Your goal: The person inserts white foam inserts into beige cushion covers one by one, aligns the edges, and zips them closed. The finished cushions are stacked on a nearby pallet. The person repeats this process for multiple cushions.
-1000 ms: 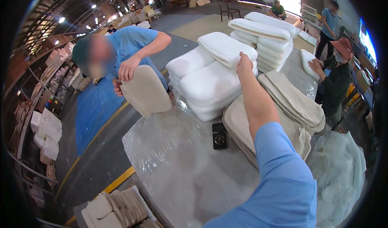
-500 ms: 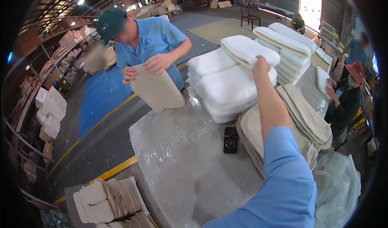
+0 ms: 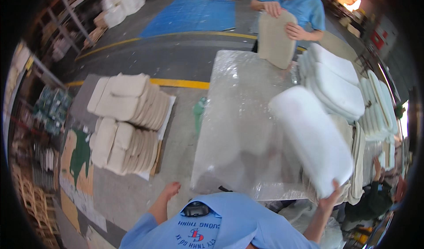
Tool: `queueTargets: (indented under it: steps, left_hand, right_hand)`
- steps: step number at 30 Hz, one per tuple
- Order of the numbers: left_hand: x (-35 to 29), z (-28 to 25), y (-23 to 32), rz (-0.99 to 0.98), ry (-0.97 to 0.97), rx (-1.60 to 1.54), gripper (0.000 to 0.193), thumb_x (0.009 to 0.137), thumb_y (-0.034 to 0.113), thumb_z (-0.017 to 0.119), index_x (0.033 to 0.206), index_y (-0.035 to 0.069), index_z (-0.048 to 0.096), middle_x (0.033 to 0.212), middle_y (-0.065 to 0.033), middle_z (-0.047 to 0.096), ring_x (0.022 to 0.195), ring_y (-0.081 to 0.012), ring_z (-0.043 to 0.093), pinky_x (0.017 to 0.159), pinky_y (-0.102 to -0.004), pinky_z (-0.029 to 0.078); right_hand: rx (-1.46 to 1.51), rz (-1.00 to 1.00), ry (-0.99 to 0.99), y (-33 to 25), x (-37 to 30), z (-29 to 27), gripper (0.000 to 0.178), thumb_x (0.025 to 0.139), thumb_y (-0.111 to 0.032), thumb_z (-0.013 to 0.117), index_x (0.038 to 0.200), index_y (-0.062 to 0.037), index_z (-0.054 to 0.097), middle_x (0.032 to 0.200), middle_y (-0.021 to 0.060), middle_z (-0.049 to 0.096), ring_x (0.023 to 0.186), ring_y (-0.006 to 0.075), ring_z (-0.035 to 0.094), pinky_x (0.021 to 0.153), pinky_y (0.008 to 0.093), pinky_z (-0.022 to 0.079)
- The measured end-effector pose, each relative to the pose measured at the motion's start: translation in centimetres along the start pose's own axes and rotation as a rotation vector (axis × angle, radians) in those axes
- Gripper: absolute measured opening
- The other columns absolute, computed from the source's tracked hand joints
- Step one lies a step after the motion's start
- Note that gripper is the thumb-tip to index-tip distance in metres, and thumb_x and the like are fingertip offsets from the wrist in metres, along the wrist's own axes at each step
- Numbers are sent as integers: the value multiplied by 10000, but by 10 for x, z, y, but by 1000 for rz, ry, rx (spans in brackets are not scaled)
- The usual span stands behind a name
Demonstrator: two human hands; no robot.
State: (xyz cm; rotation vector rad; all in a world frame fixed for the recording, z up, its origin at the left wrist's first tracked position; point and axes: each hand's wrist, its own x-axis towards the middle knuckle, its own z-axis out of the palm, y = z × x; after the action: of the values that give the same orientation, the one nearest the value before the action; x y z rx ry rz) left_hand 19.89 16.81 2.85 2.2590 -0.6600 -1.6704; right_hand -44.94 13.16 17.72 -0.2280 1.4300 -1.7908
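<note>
My right hand [image 3: 329, 199] grips the near end of a long white cushion pad [image 3: 311, 138]. The pad is tilted over the plastic-covered table [image 3: 240, 129], hiding part of the beige cushion covers [image 3: 342, 127] beside it. My left hand [image 3: 171, 190] is off the table's near left corner, empty, with its fingers loosely bent and apart. Across the table a co-worker in a blue shirt holds a beige cushion cover [image 3: 276, 41] upright with both hands. A stack of white cushion pads [image 3: 333, 83] sits at the table's far right.
Stacked beige cushions [image 3: 126, 101] stand low on the left. More white pads [image 3: 379, 105] are piled at the right, near another person in dark clothing [image 3: 369, 207]. A blue floor sheet [image 3: 187, 15] lies beyond the yellow line, and shelving [image 3: 70, 21] runs along the far left.
My right hand has drawn a white pad off the stack and toward me. The view has swung left and down, bringing my left hand in. The co-worker still holds the beige cover.
</note>
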Motion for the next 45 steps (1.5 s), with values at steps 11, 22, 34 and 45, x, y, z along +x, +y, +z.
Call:
queueTargets:
  steps: [11, 22, 34, 45]
  left_hand:
    - [-57, -88, -160, 139, 197, -11, 525, 1016, 393, 600, 1381, 25, 685, 1376, -194, 703, 1256, -339, 670, 1063, -431, 519]
    - [-204, -105, -439, -460, 449, -607, 276, 934, 255, 619, 1105, 54, 699, 993, -85, 727, 742, -222, 677, 578, -394, 486]
    - [-218, 29, -530, -406, 591, -1084, 417, 999, 401, 592, 1226, 63, 681, 1151, -142, 725, 864, -241, 700, 656, -398, 515]
    - [-246, 121, -542, -591, 353, -1658, 601, 1037, 505, 583, 1443, 63, 586, 1335, -162, 690, 891, -300, 698, 589, -422, 503]
  right_hand:
    - [-252, 539, -492, 195, -77, 10, 744, 835, -278, 779, 1466, 23, 524, 1335, 183, 653, 1213, 382, 644, 1067, 503, 537]
    - [-799, -207, -1363, 208, -253, 279, 590, 1021, -208, 706, 1527, 22, 507, 1501, 175, 579, 1364, 275, 573, 1165, 396, 440]
    - [271, 1064, -3044, 204, -757, 360, 1004, 771, -578, 909, 1487, 31, 555, 1494, 213, 596, 1372, 345, 589, 1159, 488, 441]
    - [323, 1019, -3354, 223, -847, 315, 946, 804, -564, 893, 1461, 41, 579, 1468, 249, 596, 1336, 374, 610, 1125, 506, 467]
